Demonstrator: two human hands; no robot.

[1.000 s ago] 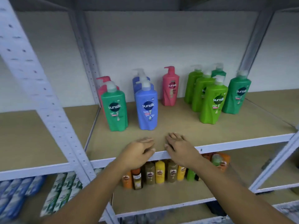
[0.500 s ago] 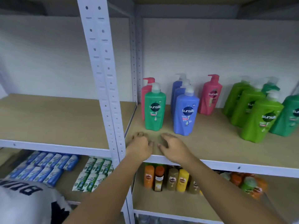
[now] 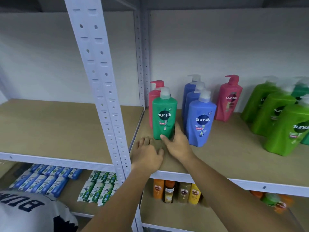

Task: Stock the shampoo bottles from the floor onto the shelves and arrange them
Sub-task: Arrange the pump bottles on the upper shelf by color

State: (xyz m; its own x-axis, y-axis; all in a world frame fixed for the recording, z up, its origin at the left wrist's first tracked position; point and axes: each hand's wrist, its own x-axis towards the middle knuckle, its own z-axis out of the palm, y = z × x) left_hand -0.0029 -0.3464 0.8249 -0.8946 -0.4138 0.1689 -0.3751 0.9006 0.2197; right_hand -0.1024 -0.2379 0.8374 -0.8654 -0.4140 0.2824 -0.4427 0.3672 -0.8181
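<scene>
On the shelf [image 3: 217, 164], at the foot of the green bottle [image 3: 164, 114], our right hand [image 3: 177, 144] now grasps the base, thumb on the front face and fingers curled round the right side; half a second earlier it lay flat in front of the bottle. Our left hand [image 3: 147, 154] remains just front-left of that bottle, fingers relaxed on the board, holding nothing. A pink bottle [image 3: 154, 96] stands directly behind the green one, a blue bottle [image 3: 200, 121] just right of it. We judge that arranging has begun.

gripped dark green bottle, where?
Head view centre: dark green bottle at shelf front left, before a pink bottle, beside the front blue bottle, gripped by right hand.
</scene>
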